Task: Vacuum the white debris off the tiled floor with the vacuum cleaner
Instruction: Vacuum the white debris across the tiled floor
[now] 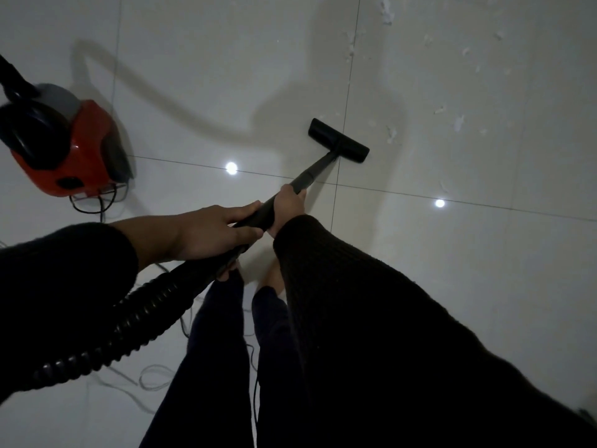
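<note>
A black vacuum wand [315,173] runs from my hands to a flat black floor head [339,140] resting on the white tiles [193,59]. My left hand [210,231] grips the wand's near end where the ribbed black hose [129,318] joins. Further down the tube, my right hand [289,205] is wrapped around it. White debris [458,122] lies scattered to the right of and beyond the head, with more flakes [386,11] at the top. The red and black vacuum body [71,147] sits on the floor at the left.
A thin power cord [97,205] loops beside the vacuum body, and more cord [155,379] lies on the floor by my legs [219,350]. My bare feet [274,279] stand just below the wand. Two ceiling-light reflections [231,168] shine on the tiles.
</note>
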